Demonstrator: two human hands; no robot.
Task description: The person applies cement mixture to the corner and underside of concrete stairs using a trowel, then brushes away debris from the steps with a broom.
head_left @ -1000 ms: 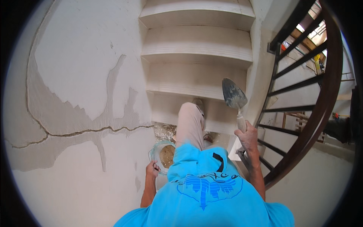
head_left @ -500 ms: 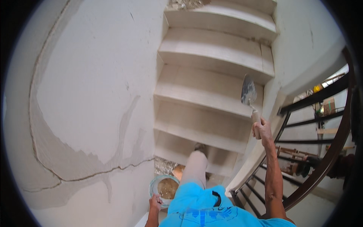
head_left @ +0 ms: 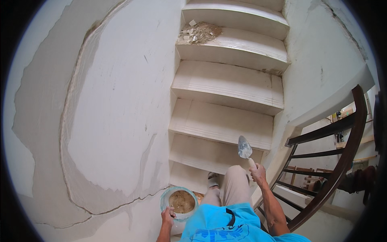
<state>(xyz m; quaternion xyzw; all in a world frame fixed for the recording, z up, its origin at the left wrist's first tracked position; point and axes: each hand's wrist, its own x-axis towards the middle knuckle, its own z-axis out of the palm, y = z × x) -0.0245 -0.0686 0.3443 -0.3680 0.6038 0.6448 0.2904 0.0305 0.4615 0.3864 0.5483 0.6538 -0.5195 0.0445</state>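
A trowel with a mortar-smeared grey blade and a pale handle points up the stairs, and my right hand is closed round its handle. At lower left, a bucket with a pale blue-green rim holds brownish, wet-looking mortar. My left hand is closed at the bucket's near left rim; the exact grip is partly hidden by my fingers.
Pale steps rise ahead, with a heap of rubble on an upper tread. To the left, the wall carries a long filled crack. A dark railing curves along the right side.
I have moved up the stairs; both legs and the rubble heap now show more fully. The trowel is lower and nearer my body. The bucket has come along with my left hand.
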